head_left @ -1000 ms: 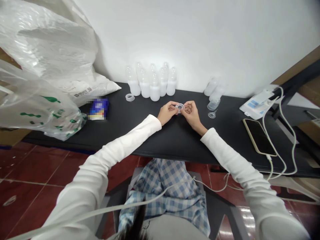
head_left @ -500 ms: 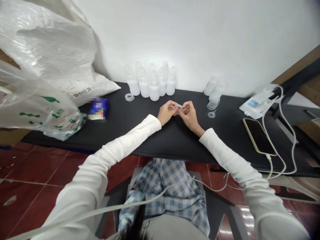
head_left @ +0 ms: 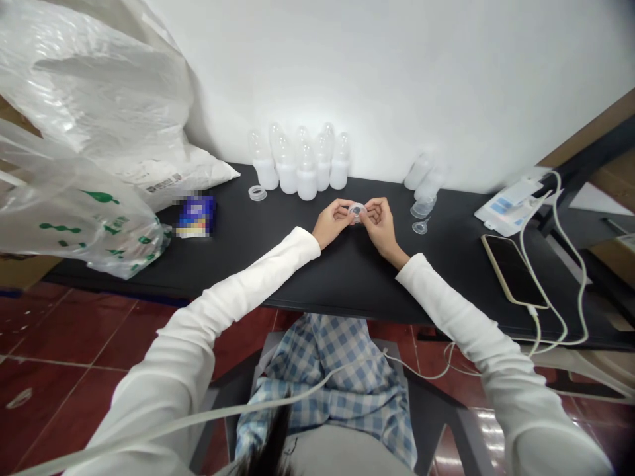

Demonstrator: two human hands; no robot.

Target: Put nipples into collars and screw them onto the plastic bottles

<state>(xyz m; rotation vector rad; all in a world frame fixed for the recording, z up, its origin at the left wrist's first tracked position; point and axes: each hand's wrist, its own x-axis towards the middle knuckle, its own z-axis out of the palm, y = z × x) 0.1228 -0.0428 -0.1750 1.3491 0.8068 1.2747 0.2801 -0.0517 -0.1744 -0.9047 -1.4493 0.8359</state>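
Between both hands, above the black table, is a translucent white bottle collar ring [head_left: 357,211]. My left hand [head_left: 333,221] pinches its left side with closed fingers, and my right hand [head_left: 380,223] grips its right side. Whether a nipple sits inside the ring is too small to tell. Beyond my hands, several white baby bottles [head_left: 306,182] with clear dome caps stand upright in a group. Left of them lies a short stack of collar rings [head_left: 257,193]. To the right, a clear bottle nipple [head_left: 420,226] rests on the table near some clear dome caps [head_left: 423,205].
Large plastic bags [head_left: 99,165] fill the left side, with a blue packet [head_left: 196,215] beside them. On the right lie a phone [head_left: 513,271] on a white charging cable [head_left: 560,241] and a white-and-blue packet [head_left: 510,208]. A white wall [head_left: 387,79] rises behind the table.
The collar ring has turned so its round opening faces me more. My right-hand fingers have shifted slightly to the right; my left hand has barely moved.
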